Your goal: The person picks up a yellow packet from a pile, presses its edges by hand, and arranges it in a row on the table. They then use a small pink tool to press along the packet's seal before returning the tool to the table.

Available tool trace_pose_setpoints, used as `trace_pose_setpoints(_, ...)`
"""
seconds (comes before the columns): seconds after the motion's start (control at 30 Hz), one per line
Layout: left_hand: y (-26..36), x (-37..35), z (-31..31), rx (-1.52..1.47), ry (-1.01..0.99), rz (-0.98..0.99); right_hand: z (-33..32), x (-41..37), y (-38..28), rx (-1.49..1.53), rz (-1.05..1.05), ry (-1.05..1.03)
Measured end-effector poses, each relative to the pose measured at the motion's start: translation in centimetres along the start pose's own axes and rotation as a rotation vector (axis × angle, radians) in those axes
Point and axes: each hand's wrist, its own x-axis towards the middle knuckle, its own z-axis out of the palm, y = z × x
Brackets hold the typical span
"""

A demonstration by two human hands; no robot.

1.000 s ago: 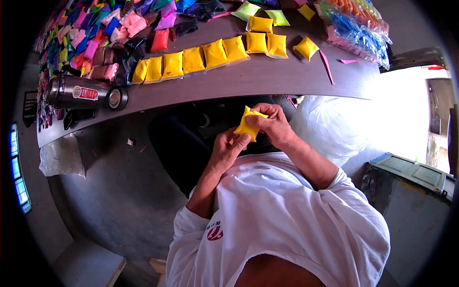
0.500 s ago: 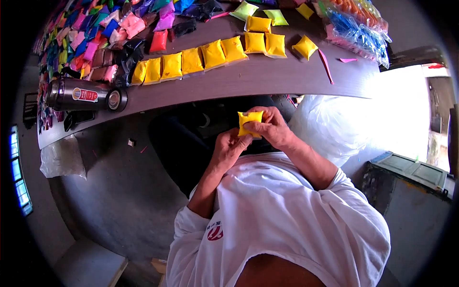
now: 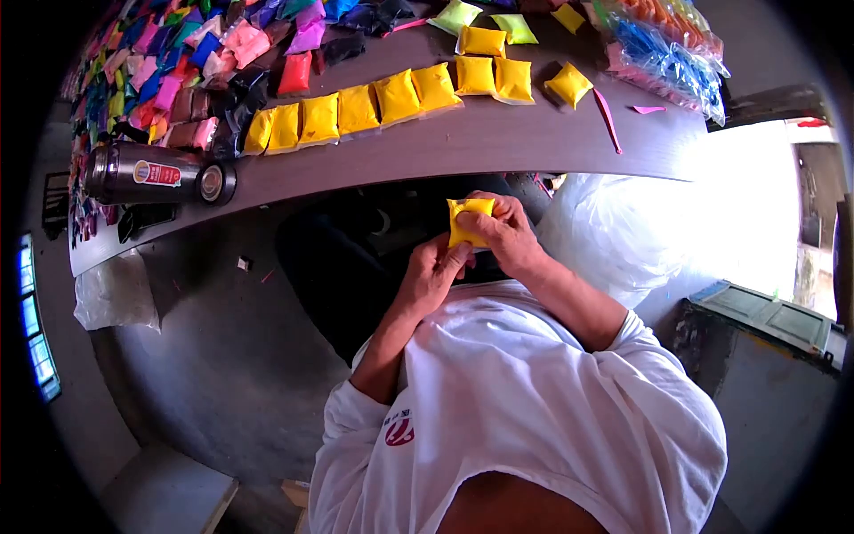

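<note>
A small yellow packet (image 3: 469, 212), plump and pillow-shaped, is held between both hands above my lap, just off the table's near edge. My right hand (image 3: 509, 236) grips its right side, with the thumb pressed across its face. At its lower left corner, my left hand (image 3: 432, 271) has closed its fingers on the packet. On the table beyond, a row of similar yellow packets (image 3: 357, 109) lies side by side, and a single yellow packet (image 3: 569, 85) rests apart to the right.
A dark thermos (image 3: 142, 175) lies on its side at the table's left, near a heap of coloured packets (image 3: 169, 89). Pink plastic strips (image 3: 608, 123) and clear bags of coloured pieces (image 3: 663, 58) are at the right. A large translucent plastic bag (image 3: 605, 236) stands below the table edge.
My right thumb has shifted higher and further across the packet's face. Both hands and the packet have moved very slightly right. The things on the table stay where they were.
</note>
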Motion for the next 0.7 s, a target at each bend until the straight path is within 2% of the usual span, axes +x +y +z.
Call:
trace_pose_setpoints(0.17,-0.2,0.0,-0.2,0.029,-0.024,-0.012,0.2,0.0,-0.6,0.087,0.122,-0.009)
trace_pose_setpoints(0.23,0.2,0.0,-0.1,0.007,0.05,-0.039,0.2,0.2,0.3,0.09,0.107,0.039)
trace_pose_setpoints(0.37,0.0,0.0,-0.1,0.021,0.044,-0.026,1.4,-0.1,-0.5,0.167,0.156,0.12)
trace_pose_setpoints(0.47,0.2,0.0,0.1,0.029,0.037,-0.037,0.8,-0.1,0.0,0.095,0.081,0.117)
trace_pose_setpoints(0.53,-0.3,0.1,0.1,0.057,-0.019,-0.043,0.5,-0.1,0.2,0.1,0.083,0.104)
trace_pose_setpoints(0.7,-0.1,0.1,0.2,0.042,0.001,-0.047,0.2,-0.1,0.0,0.118,0.125,0.059)
